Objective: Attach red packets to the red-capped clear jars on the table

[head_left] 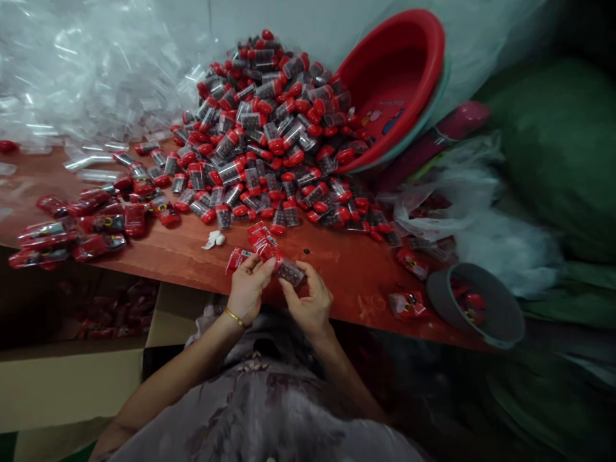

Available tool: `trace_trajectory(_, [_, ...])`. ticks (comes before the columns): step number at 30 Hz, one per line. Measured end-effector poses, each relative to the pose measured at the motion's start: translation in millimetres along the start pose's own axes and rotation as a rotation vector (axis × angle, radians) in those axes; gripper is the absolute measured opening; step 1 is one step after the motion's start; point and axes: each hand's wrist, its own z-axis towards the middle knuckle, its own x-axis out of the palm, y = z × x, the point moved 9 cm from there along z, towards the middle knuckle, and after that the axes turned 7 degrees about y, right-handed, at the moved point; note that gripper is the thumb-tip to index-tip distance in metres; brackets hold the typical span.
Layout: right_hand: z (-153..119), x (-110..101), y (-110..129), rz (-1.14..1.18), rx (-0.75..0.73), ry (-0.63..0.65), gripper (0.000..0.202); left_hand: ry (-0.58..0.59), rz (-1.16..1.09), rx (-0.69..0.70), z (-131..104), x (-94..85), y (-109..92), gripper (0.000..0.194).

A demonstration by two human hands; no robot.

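Observation:
Near the table's front edge, my left hand (250, 289) pinches a red printed packet (264, 241) between thumb and fingers. My right hand (310, 295) grips the end of a clear tube with dark contents (290, 272), which meets the packet at my left fingertips. Whether the tube sits inside the packet I cannot tell. Another red printed piece (237, 260) shows beside my left fingers. Just beyond my hands rises a large pile of red-capped tubes (260, 135). A crumpled white scrap (213, 239) lies to the left.
Wrapped red packets (101, 223) lie on the table (192, 256) at left, before clear plastic sleeves (86, 70). A red basin (394, 83) leans behind the pile at right. A grey bowl (505, 314) holds red items at the right edge. A cardboard box (72, 385) stands below left.

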Motion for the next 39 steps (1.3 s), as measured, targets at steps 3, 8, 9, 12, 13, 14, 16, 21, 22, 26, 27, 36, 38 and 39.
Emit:
trace_trajectory(3, [1.1,0.1,0.2,0.009,0.027,-0.006,0.032,-0.015,-0.019,0.011,-2.3,0.6,4.5,0.04])
trace_trajectory(8, [4.8,1.6,7.2,-0.03,0.029,-0.013,0.028,-0.043,-0.019,0.099,-9.1,2.0,8.0,0.043])
trace_trajectory(9, [5.8,0.8,10.5,-0.041,0.007,-0.026,0.028,-0.035,-0.021,0.1,-9.1,3.4,7.7,0.043])
trace_trajectory(12, [9.9,0.4,16.0,-0.019,-0.034,-0.03,0.029,0.038,-0.018,0.05,-4.2,10.4,5.3,0.04])
trace_trajectory(13, [11.6,0.7,16.1,-0.002,-0.03,-0.025,0.029,0.058,-0.009,0.028,-1.9,11.7,4.0,0.04])
trace_trajectory(14, [13.5,1.4,16.1,0.012,-0.024,-0.015,0.028,0.071,0.006,0.006,0.3,12.1,2.9,0.04])
trace_trajectory(16, [17.7,4.2,17.2,0.037,-0.018,0.015,0.026,0.065,0.061,-0.016,3.2,9.9,0.3,0.041])
trace_trajectory(21, [24.9,14.9,24.8,0.119,-0.026,0.112,0.026,0.046,0.111,0.041,2.4,7.7,-13.1,0.038])
trace_trajectory(22, [25.0,16.8,26.4,0.13,-0.024,0.127,0.026,0.045,0.097,0.048,2.1,8.0,-15.5,0.038])
trace_trajectory(26, [23.9,21.1,35.3,0.141,-0.062,0.129,0.026,0.031,0.085,0.049,3.8,6.0,-20.7,0.033])
trace_trajectory(27, [24.2,22.1,36.1,0.15,-0.067,0.12,0.026,0.035,0.096,0.055,4.4,5.6,-21.8,0.031])
trace_trajectory(36, [25.0,40.2,17.1,0.398,0.141,0.225,0.028,0.143,0.116,0.055,-0.3,9.9,-29.4,0.037])
trace_trajectory(38, [22.0,41.0,15.0,0.45,0.186,0.274,0.024,0.16,0.103,0.064,-0.6,9.4,-33.1,0.038])
trace_trajectory(39, [20.9,40.4,13.8,0.476,0.205,0.287,0.023,0.165,0.107,0.074,-0.5,8.7,-35.1,0.037])
